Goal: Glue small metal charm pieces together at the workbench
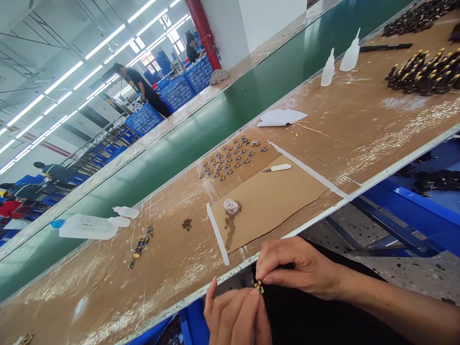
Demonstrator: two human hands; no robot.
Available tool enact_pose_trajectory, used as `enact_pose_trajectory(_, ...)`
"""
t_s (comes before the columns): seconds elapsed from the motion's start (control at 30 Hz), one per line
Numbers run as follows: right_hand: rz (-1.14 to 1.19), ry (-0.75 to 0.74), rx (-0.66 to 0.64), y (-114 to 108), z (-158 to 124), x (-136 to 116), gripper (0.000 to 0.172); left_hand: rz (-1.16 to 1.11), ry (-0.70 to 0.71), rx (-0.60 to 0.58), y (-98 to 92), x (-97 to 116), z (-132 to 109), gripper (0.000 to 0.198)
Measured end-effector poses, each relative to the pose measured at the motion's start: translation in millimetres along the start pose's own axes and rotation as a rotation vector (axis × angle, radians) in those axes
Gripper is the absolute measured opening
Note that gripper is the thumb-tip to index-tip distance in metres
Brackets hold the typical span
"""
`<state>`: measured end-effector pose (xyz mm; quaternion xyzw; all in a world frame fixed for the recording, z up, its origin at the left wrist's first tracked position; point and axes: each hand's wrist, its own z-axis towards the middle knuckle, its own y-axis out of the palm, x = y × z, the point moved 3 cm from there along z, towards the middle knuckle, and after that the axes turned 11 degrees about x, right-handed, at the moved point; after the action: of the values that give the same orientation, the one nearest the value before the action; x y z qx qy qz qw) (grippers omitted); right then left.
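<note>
My left hand (237, 314) pinches a tiny painted figurine (258, 286) between thumb and fingertips, just off the table's front edge. From above, my right hand (294, 268) closes thumb and forefinger on the top of the same figurine; any small part in that pinch is hidden. Beyond my hands a cardboard sheet (266, 206) is taped to the table, with a small whitish round lump (232, 207) and a wet brown smear on it. A white-handled knife (280, 167) lies near its far edge. Many small blue and yellow figurines (230, 160) are spread behind the cardboard.
Small dark rings (186, 224) and a row of figurines (143, 244) lie to the left, near a large plastic bottle (88, 226). Two white squeeze bottles (327, 69) stand at the back right, before dark piled pieces (424, 72). A green conveyor belt (172, 158) runs behind.
</note>
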<state>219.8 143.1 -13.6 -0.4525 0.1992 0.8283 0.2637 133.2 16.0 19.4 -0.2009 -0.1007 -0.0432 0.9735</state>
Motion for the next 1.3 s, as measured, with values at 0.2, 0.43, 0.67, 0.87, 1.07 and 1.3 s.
enact_pose_trajectory(0.2,-0.006,-0.055,0.0,-1,1,-1,0.013,0.02,0.078,0.044,1.5,2,1,0.013)
enact_pose_trajectory(0.43,-0.044,-0.123,-0.008,-3,4,-6,0.014,0.042,0.054,-0.027,-0.2,2,1,0.017)
enact_pose_trajectory(0.67,-0.117,-0.179,-0.01,-3,4,-8,0.013,0.001,0.072,0.059,3.4,-3,-4,0.012)
enact_pose_trajectory(0.87,-0.135,-0.214,-0.002,-2,4,-8,0.012,0.013,0.062,0.057,3.8,-2,-2,0.013)
enact_pose_trajectory(1.07,-0.055,-0.085,0.001,-1,4,-4,0.014,-0.015,-0.013,-0.01,1.4,-3,1,0.02)
enact_pose_trajectory(1.3,0.242,0.398,-0.021,0,3,9,0.02,-0.021,0.008,-0.003,3.6,-5,-3,0.011)
